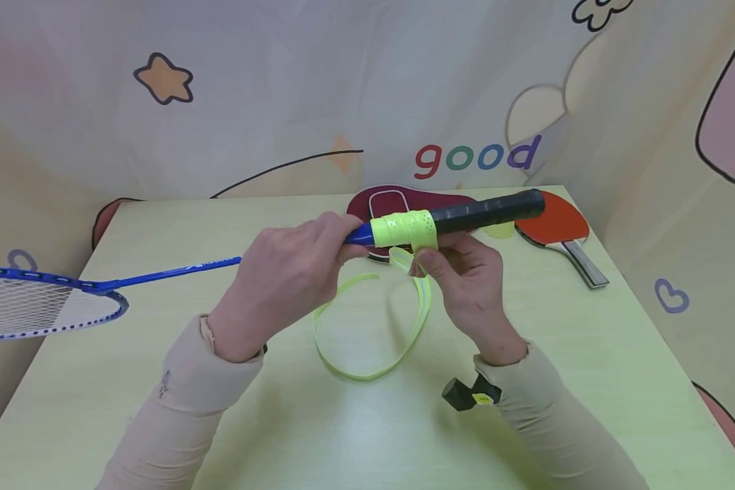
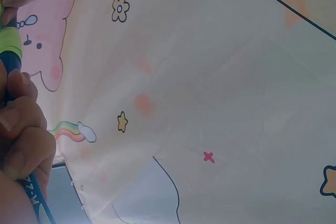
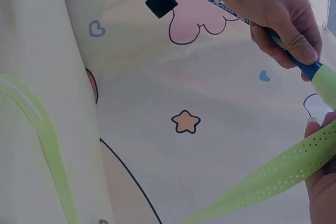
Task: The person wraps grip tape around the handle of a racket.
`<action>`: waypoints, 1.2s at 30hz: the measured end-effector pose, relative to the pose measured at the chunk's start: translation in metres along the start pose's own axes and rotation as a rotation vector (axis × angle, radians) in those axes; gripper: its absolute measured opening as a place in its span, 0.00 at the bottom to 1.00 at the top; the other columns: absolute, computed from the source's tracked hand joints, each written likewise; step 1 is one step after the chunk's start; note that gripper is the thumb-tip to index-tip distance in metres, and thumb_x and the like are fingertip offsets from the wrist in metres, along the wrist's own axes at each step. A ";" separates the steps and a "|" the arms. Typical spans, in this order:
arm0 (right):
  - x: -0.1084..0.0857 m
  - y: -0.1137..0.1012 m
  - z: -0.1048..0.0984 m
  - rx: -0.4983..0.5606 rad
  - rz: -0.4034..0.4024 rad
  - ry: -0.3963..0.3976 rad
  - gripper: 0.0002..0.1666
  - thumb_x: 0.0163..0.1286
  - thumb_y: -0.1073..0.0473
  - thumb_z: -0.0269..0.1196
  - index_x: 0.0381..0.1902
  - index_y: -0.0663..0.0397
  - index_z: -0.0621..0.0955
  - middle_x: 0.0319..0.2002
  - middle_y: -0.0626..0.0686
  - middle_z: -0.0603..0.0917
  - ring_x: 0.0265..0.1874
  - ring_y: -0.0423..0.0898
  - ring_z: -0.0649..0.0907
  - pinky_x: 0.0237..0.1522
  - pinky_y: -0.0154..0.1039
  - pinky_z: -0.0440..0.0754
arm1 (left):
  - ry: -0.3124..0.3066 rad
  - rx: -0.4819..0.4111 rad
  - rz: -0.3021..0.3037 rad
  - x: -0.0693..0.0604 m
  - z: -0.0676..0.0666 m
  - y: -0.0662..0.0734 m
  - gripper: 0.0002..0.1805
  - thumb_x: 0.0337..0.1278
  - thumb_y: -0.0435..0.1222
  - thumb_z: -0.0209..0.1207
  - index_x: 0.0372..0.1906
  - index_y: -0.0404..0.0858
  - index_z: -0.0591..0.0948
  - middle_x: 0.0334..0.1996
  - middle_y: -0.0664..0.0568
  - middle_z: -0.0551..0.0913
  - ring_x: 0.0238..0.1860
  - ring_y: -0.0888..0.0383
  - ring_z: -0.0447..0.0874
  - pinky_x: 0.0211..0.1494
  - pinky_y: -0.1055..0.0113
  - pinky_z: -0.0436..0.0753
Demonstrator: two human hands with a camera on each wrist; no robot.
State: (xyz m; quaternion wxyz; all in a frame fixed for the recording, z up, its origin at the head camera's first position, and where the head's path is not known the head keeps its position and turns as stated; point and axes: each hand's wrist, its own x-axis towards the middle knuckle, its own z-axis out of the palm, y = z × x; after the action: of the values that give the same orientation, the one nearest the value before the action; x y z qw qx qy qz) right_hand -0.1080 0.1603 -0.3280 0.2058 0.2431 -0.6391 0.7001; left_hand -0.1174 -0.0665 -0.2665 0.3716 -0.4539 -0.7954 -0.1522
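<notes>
Yellow-green tape (image 1: 403, 229), pinched between right fingers (image 1: 465, 245); blue racket (image 1: 177, 271), inside curled left fingers (image 1: 337, 230)

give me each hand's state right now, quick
Left hand: closed, holding the badminton racket.
Right hand: closed, pinching the yellow-green overgrip tape that is partly wrapped around the racket.

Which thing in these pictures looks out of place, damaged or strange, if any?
Nothing looks clearly spilled or damaged. The tape covers only part of the handle, and its loose length curls in a loop, which could look untidy; but the right hand pinches it, so it seems simply partly wound.
</notes>
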 end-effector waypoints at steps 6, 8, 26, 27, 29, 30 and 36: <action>-0.001 0.000 0.000 0.019 0.017 0.009 0.16 0.63 0.54 0.68 0.41 0.61 0.83 0.29 0.50 0.85 0.26 0.45 0.83 0.37 0.37 0.83 | 0.018 0.032 -0.006 0.001 0.001 0.001 0.13 0.65 0.38 0.60 0.39 0.30 0.77 0.25 0.49 0.72 0.11 0.60 0.59 0.12 0.70 0.58; -0.001 0.000 0.000 0.011 0.024 0.010 0.17 0.63 0.53 0.68 0.42 0.61 0.83 0.30 0.50 0.85 0.26 0.45 0.83 0.37 0.37 0.84 | 0.033 0.046 0.001 0.001 0.002 0.001 0.13 0.63 0.38 0.62 0.40 0.29 0.79 0.26 0.48 0.72 0.11 0.60 0.59 0.12 0.70 0.58; -0.002 -0.003 0.004 0.062 0.016 0.022 0.11 0.66 0.57 0.67 0.42 0.58 0.84 0.27 0.52 0.83 0.24 0.46 0.81 0.34 0.37 0.83 | -0.006 0.025 0.060 0.000 0.003 -0.002 0.16 0.58 0.36 0.66 0.44 0.30 0.76 0.24 0.49 0.74 0.10 0.62 0.57 0.11 0.71 0.59; -0.002 -0.003 0.004 0.062 0.012 0.021 0.11 0.66 0.57 0.67 0.42 0.58 0.83 0.27 0.52 0.83 0.24 0.46 0.81 0.34 0.37 0.83 | -0.005 0.035 0.062 0.000 0.003 -0.002 0.14 0.59 0.34 0.65 0.44 0.29 0.76 0.24 0.49 0.75 0.10 0.63 0.57 0.11 0.71 0.60; -0.001 -0.003 0.004 0.052 0.007 0.018 0.12 0.66 0.55 0.67 0.42 0.58 0.83 0.28 0.53 0.84 0.25 0.45 0.82 0.35 0.37 0.83 | -0.001 0.039 0.064 0.000 0.003 -0.002 0.14 0.60 0.33 0.64 0.43 0.29 0.76 0.24 0.49 0.75 0.10 0.63 0.57 0.11 0.71 0.60; -0.001 -0.003 0.003 0.049 0.007 0.018 0.12 0.66 0.55 0.67 0.42 0.57 0.83 0.29 0.53 0.84 0.25 0.45 0.82 0.35 0.37 0.83 | 0.002 0.036 0.063 0.001 0.003 -0.002 0.14 0.60 0.33 0.64 0.43 0.28 0.75 0.23 0.49 0.75 0.10 0.63 0.57 0.11 0.71 0.60; -0.001 -0.003 0.002 0.040 0.014 0.017 0.13 0.66 0.55 0.67 0.42 0.58 0.83 0.30 0.52 0.85 0.25 0.45 0.82 0.35 0.37 0.83 | 0.018 0.022 0.062 0.002 0.000 -0.002 0.15 0.58 0.34 0.66 0.41 0.27 0.76 0.23 0.48 0.76 0.11 0.62 0.62 0.12 0.71 0.64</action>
State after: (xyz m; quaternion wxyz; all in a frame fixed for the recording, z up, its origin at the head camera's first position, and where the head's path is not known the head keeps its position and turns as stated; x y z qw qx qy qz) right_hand -0.1057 0.1583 -0.3263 0.2014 0.2370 -0.6250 0.7160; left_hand -0.1199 -0.0662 -0.2647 0.3882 -0.4729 -0.7792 -0.1358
